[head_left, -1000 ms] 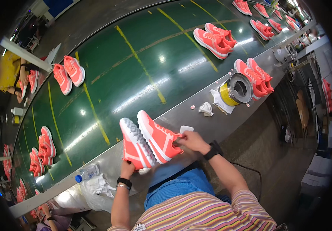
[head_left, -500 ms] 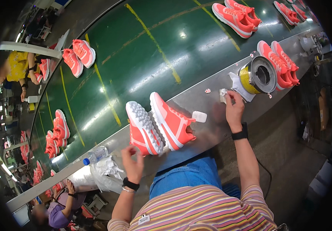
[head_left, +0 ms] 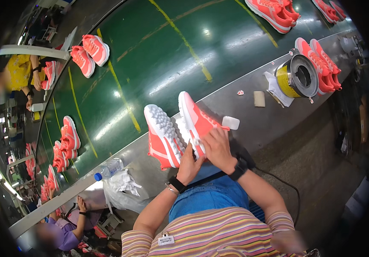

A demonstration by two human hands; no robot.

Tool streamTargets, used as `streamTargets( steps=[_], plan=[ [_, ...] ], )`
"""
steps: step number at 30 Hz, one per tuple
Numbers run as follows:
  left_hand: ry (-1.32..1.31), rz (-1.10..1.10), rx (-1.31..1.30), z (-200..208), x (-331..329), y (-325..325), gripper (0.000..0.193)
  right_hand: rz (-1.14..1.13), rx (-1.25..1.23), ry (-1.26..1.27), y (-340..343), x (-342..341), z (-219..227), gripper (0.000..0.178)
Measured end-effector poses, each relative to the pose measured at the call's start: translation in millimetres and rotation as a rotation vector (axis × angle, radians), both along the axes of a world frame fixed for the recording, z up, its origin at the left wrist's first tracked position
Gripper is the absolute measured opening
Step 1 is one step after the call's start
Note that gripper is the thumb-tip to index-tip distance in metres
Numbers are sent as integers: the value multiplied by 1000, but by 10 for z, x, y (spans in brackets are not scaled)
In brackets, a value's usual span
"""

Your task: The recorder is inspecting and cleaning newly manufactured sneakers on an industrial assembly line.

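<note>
Two coral sneakers with white soles lie at the edge of the bench before me. The left sneaker (head_left: 161, 143) rests on its side, its knobbly grey-white sole showing. The right sneaker (head_left: 191, 113) has its toe pointing away and its heel toward me. My left hand (head_left: 188, 166) is closed around its heel end, thumb near the sole edge. My right hand (head_left: 219, 150) presses on its heel side with fingers bent together; what they pinch is hidden, though something whitish shows by the fingertips. A white rounded pad (head_left: 231, 123) lies beside the shoe.
A green conveyor (head_left: 150, 64) with yellow lines carries more coral pairs. On the metal bench (head_left: 253, 124) are a beige block (head_left: 259, 99), a round can (head_left: 297, 76) on white paper, and another pair (head_left: 319, 64). A bottle (head_left: 109, 169) and plastic bag (head_left: 122, 190) are left; co-workers sit beyond.
My right hand has come from near the can, where it pinched a white wad, to the right sneaker. My left hand has moved right onto its heel. The beige block now shows uncovered.
</note>
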State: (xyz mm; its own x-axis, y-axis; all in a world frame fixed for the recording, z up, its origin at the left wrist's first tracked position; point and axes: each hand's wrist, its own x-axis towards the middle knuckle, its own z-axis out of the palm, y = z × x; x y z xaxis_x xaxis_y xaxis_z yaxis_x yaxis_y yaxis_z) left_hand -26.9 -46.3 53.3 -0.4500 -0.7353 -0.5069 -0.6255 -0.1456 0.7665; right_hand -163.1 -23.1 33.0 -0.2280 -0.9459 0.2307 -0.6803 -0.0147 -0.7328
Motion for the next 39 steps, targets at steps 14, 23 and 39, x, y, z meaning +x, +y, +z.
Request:
streamTargets(
  steps=[14,23,39],
  plan=[
    [54,58,-224,-157,29,62,51,17,-30,76,-389,14,62,6],
    [68,52,50,-132,43,39,74,71,-3,54,-249,-33,-37,6],
    [147,372,-9,-312,-324,-1177,80,64,-24,-155,-357,-76,-8,7]
  ],
)
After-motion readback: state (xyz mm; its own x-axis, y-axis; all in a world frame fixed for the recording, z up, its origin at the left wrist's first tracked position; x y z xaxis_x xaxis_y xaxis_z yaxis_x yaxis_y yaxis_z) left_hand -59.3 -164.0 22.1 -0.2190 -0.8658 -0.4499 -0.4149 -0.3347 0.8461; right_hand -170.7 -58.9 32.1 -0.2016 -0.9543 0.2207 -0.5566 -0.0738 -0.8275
